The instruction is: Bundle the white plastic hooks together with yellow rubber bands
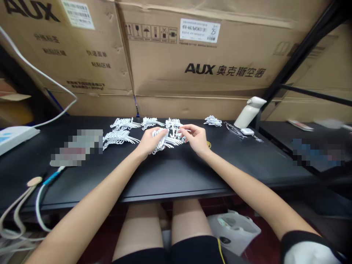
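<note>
My left hand (151,141) is closed around a bundle of thin white bent strands (161,145), which look like hooks or coated wires. Their loose ends fan out to the right. Beside that bundle, my right hand (195,137) has thumb and fingers pinched together; what lies between the fingertips is too small to make out. Behind my hands lie more bundles of the same white strands (173,123), another bundle (151,122) and two at the left, one far (123,123) and one nearer (118,137). A smaller white pile (213,120) lies further right.
Yellow bands (209,145) lie by my right wrist. Glasses (233,130), a white earphone case (247,132) and a tilted white bottle (249,113) occupy the table's right rear. At left are a blurred-out device (79,146), its cable (51,177) and a power strip (16,137). Large cartons (165,80) stand behind.
</note>
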A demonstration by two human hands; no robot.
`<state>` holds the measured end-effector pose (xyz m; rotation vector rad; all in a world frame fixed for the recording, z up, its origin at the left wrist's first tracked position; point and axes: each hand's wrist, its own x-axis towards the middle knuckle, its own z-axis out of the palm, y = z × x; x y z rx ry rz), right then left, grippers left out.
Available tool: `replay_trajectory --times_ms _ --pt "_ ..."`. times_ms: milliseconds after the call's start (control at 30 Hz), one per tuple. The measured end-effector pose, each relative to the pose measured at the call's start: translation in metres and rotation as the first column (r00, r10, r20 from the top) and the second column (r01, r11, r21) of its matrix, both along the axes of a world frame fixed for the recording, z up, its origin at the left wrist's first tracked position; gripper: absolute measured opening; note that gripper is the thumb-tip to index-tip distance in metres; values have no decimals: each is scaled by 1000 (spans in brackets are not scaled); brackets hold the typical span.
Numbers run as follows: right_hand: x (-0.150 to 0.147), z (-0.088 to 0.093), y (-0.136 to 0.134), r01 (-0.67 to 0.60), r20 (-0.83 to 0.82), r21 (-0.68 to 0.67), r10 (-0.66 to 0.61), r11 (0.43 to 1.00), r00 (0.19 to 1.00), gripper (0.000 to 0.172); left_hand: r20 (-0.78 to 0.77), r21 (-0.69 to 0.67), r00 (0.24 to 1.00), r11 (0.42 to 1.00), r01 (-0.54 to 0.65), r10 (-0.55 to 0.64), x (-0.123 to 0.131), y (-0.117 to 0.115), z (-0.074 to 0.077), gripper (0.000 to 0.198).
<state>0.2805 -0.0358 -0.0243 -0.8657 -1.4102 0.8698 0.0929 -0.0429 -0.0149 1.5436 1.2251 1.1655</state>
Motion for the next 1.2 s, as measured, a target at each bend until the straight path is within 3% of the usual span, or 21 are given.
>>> replay_trajectory --times_ms 300,467,667,933,1200 --pt "0 -2 0 -8 -14 17 8 1000 1000 25 66 -36 998 999 -12 14 2 -2 3 41" --pt "-4 -1 -5 -116 23 -15 116 993 993 25 72 -36 997 999 -7 9 4 -4 7 39" --pt "-5 1 -6 -160 3 -89 161 983 987 24 84 -33 996 999 -18 20 4 -4 7 37" --pt "-3 4 -5 -302 -28 -216 304 928 952 22 -37 117 994 988 -100 105 -1 2 1 32" --pt "-8 6 -12 -314 -16 -237 319 919 948 32 -51 81 995 993 -83 87 -1 3 0 33"
